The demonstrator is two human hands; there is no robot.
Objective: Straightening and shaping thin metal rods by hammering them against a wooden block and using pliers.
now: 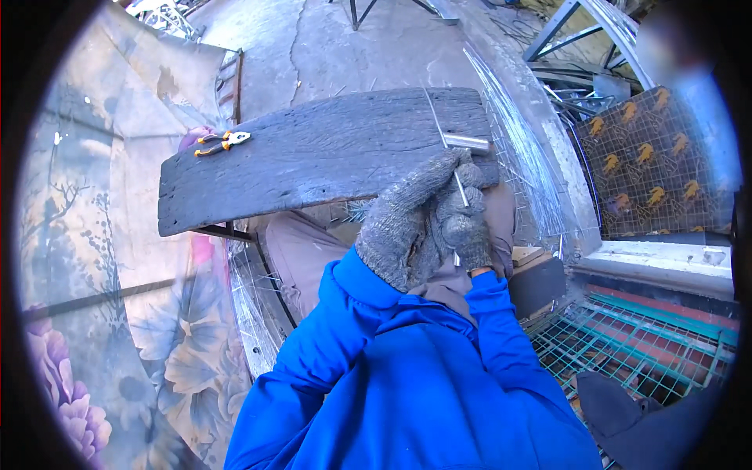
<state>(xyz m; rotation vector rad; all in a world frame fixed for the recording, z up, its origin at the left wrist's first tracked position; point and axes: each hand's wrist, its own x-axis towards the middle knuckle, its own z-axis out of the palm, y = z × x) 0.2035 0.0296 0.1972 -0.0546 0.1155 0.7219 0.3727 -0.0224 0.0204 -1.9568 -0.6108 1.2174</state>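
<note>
Both my hands wear grey knitted work gloves and meet over the near right part of a dark wooden bench [313, 149]. My left hand [403, 223] is closed around a thin metal rod [434, 113], which slants away over the bench and sticks out of the grip toward me. Right beside it, my right hand [468, 231] has its fingers wrapped round what looks like a metal hammer. Its short shiny cylindrical head [468, 143] lies just beyond the gloves, and a metal end shows below my fist; the fist hides the part between.
Pliers [223, 142] with yellow-and-black handles lie on the bench's left. Long thin metal rods [521, 133] lie in a bundle on the right. A green wire grid [627, 337] is at lower right, a floral sheet [133, 258] at left, and metal frames [580, 31] stand farther off.
</note>
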